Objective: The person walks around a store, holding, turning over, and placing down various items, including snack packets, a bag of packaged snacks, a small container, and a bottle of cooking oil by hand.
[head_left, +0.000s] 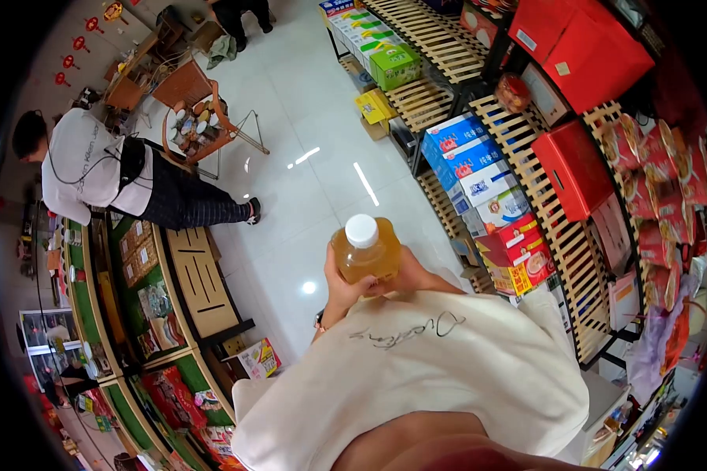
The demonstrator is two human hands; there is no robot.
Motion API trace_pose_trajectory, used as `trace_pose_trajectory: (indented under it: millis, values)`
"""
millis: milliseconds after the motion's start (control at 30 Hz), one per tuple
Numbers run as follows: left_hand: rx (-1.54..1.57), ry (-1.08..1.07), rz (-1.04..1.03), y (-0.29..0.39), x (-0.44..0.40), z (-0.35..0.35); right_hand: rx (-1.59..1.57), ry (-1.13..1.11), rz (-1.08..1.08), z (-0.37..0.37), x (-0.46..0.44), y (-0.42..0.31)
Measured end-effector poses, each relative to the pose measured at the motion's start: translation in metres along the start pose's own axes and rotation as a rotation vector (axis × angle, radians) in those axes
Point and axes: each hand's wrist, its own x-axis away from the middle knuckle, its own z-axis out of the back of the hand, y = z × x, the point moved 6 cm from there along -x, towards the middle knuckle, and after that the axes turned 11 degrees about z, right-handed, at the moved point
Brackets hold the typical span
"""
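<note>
A clear bottle of amber drink (367, 259) with a white cap (361, 231) stands upright in front of my chest, held between both hands. My left hand (343, 286) wraps round its left side, the thumb across the near face. Around the right side curls my right hand (411, 271), its fingers partly hidden behind the bottle. The cap sits on the neck, and neither hand touches it. Below the bottle spreads my cream shirt (416, 369) with dark script on it.
Slatted shelves (526, 180) with milk cartons (463, 157) and red boxes (573, 169) line the right. A person in a white shirt (82, 161) stands at left near a folding chair (192, 110) loaded with jars. Green-lined shelves (153, 306) run along the lower left.
</note>
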Motion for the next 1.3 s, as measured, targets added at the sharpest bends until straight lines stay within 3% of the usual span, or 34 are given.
trace_pose_trajectory:
  millis: [267,567,867,1067,1300]
  values:
    - [-0.05,-0.044,-0.036,0.025,-0.148,0.056,-0.024,0.061,0.108,0.042,-0.152,0.014]
    - [0.055,-0.011,-0.019,0.021,-0.27,0.114,0.012,0.079,0.004,0.067,-0.278,0.035]
    - [-0.055,-0.072,-0.067,0.045,-0.452,0.221,-0.048,0.151,0.056,0.08,-0.479,0.074]
    - [0.004,-0.136,-0.061,0.067,-0.574,0.283,0.077,0.208,0.08,0.098,-0.609,0.085]
    - [-0.002,-0.306,-0.011,0.074,-0.688,0.297,0.143,0.351,0.02,0.137,-0.692,0.111]
